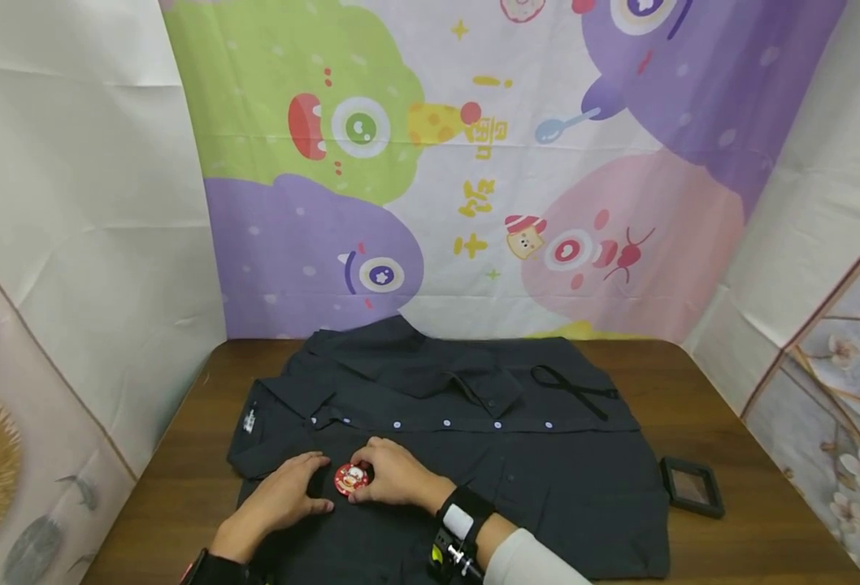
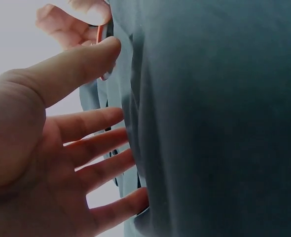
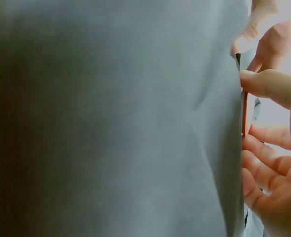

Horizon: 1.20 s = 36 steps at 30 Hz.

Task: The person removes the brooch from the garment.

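A dark button-up shirt lies spread over the table, its row of pale buttons running across it. Against its cloth sits a round red badge with a cartoon picture. My right hand pinches the badge's edge between thumb and fingers; the right wrist view shows the badge edge-on between them. Just left of the badge, my left hand rests on the shirt with fingers spread. In the left wrist view the fingertips of that hand touch the cloth.
A small dark square frame lies on the brown table beside the shirt's right edge. A thin black ribbon crosses the shirt at the upper right. A cartoon-printed cloth hangs behind the table, with white sheets on both sides.
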Available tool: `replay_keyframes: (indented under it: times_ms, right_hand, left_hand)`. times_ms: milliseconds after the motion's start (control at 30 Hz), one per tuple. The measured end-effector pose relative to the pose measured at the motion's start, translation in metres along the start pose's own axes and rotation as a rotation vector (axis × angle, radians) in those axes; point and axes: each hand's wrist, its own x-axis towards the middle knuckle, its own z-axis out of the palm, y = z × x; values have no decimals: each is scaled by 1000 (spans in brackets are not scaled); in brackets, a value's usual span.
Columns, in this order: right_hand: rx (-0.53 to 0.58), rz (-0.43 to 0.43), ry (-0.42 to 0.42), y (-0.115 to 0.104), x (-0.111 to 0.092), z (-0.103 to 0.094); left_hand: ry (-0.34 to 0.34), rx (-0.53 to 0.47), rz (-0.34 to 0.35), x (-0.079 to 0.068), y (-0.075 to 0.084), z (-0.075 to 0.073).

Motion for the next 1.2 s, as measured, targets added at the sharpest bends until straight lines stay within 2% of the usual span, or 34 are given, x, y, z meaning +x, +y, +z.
replay_keyframes:
  times_ms: [200,367,633,800,1200]
  right_hand:
    - [-7,-9,5,-3,3,-3]
    - [42,15,5,0,3,-5]
    - [93,5,4,3,1,-9]
    - [138,3,10,6,0,-8]
    - [165,28,6,9,-1,-6]
  left_hand:
    - [-13,34,1,-1,0,-4]
    - [-18,40,11,2,1,-7]
    - [-8,58,5,3,1,-3]
    - [-25,60,11,2,0,-4]
    - [-13,43,14,1,-3,-1]
